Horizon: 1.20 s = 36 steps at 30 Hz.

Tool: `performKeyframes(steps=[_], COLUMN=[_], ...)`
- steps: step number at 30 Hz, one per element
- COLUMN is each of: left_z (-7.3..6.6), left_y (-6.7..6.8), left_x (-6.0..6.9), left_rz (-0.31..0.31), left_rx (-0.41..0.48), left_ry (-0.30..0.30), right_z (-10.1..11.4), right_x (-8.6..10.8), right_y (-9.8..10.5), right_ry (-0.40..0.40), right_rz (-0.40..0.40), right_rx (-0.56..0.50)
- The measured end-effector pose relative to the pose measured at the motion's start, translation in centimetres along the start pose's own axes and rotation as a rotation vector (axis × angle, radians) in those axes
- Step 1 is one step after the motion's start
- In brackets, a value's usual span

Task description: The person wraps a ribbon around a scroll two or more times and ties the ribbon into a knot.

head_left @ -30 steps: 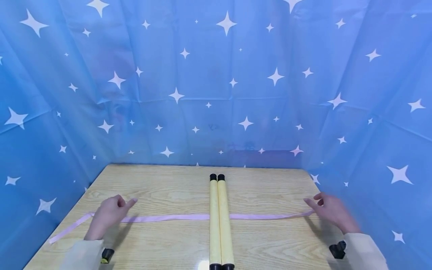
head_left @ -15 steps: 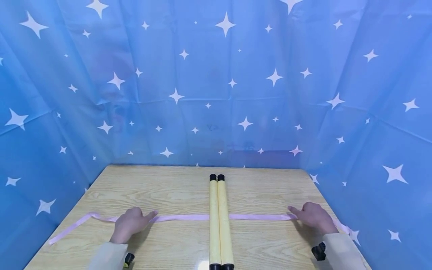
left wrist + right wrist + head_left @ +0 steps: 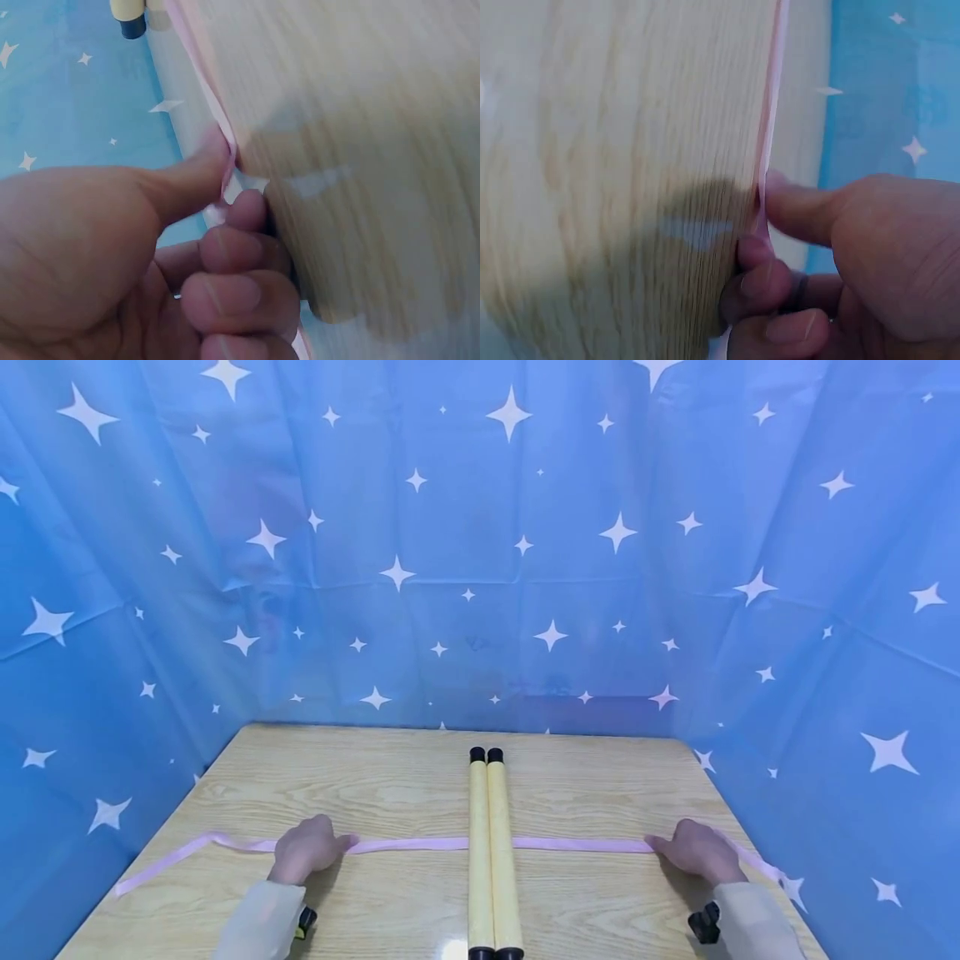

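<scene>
While the left hand [image 3: 309, 846] pinches the pink ribbon [image 3: 408, 844], two yellow rods [image 3: 480, 852] lie over it, right of those fingers; the right hand [image 3: 696, 848] pinches it beyond.
Uneven pulling could roll the rods; blur hides how firm the left pinch is. Bare table [image 3: 577, 793] spans from rods to fingers; past the right fingers, ribbon reaches the edge.

Ribbon [image 3: 408, 844] on table [image 3: 592, 902], under scrolls [image 3: 497, 852]; curtain [image 3: 465, 539] behind.
</scene>
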<state>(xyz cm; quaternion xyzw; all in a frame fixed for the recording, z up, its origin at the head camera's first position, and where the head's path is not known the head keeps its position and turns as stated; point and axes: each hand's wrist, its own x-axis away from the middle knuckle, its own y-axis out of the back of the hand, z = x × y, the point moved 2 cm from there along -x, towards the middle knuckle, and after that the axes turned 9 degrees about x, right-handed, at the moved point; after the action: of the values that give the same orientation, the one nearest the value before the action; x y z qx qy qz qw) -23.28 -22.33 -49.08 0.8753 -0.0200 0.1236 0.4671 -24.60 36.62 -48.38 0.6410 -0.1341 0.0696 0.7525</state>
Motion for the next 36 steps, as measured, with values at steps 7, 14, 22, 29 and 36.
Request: performKeyframes(steps=[7, 14, 22, 29, 36], left_z=[-0.2, -0.4, -2.1, -4.0, -6.4], left_y=[-0.8, -0.8, -0.1, 0.1, 0.2], left_x=[-0.3, -0.5, -1.0, -1.0, -1.3], left_rz=[-0.024, -0.103, -0.143, -0.121, -0.039], left_rx=[0.117, 0.259, 0.398, 0.551, 0.664], left_ry=[-0.080, -0.134, -0.206, -0.261, -0.339], right_z=[0.3, 0.8, 2.1, 4.3, 6.4], right_x=[-0.1, -0.2, -0.9, -0.7, -0.3], right_y=[-0.7, -0.7, -0.5, 0.4, 1.6], right_ry=[0.116, 0.052, 0.039, 0.087, 0.167], right_rz=[-0.170, -0.248, -0.213, -0.179, -0.135], right_rx=[-0.126, -0.319, -0.666, -0.816, -1.004])
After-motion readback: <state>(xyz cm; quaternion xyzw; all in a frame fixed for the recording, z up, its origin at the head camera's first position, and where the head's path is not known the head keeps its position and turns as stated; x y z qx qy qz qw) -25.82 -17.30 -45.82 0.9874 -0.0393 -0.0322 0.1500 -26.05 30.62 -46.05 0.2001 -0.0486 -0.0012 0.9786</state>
